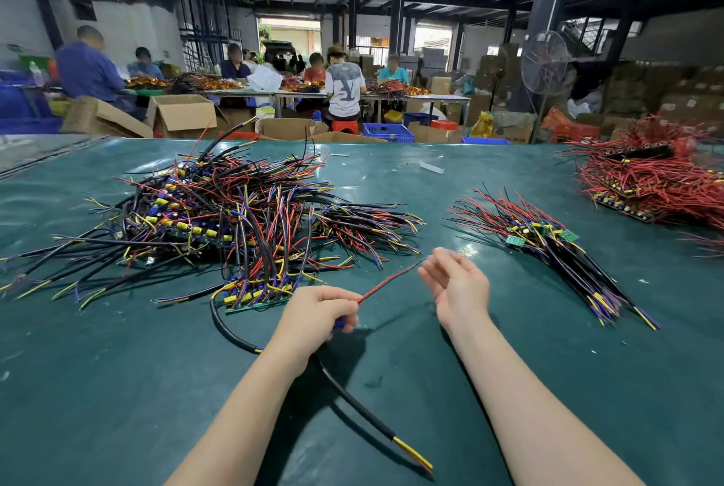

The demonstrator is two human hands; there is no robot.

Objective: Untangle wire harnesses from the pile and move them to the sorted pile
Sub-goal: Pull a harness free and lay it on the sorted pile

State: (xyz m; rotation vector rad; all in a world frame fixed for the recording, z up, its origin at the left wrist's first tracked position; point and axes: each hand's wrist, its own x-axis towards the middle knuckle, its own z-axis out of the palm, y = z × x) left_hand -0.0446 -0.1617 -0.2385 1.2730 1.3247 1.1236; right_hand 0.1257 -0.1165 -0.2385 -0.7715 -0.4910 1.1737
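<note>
Wire harness: pinched in our left hand, red lead angling toward our open right hand; sorted pile lies right.

A bare lane of desk runs from near edge to far edge. It lies between the tangled pile, which covers the left half, and the sorted pile toward the right edge. A red wire heap crowds the far right corner. A black cable crosses the middle by the near edge.
</note>
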